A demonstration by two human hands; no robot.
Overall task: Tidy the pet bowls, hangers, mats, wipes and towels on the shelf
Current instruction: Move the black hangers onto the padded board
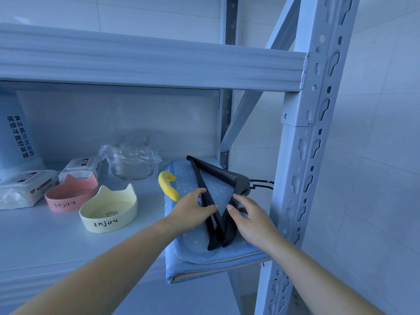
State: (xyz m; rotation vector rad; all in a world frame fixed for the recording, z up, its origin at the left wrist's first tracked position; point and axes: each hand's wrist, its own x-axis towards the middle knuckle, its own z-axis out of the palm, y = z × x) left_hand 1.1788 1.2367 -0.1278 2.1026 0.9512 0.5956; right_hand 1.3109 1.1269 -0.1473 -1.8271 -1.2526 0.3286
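Black hangers (218, 172) lie stacked on the dotted blue mat (181, 178).

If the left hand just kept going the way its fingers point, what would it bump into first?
The black hangers: the left hand already touches them with its fingers, on the blue dotted mat. Past them, probably the right hand.

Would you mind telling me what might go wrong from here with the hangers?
The blue mat juts past the shelf front edge; pressure from the left hand and right hand on the black hangers could tip it off. The hanger hooks point at the upright post and may snag there.
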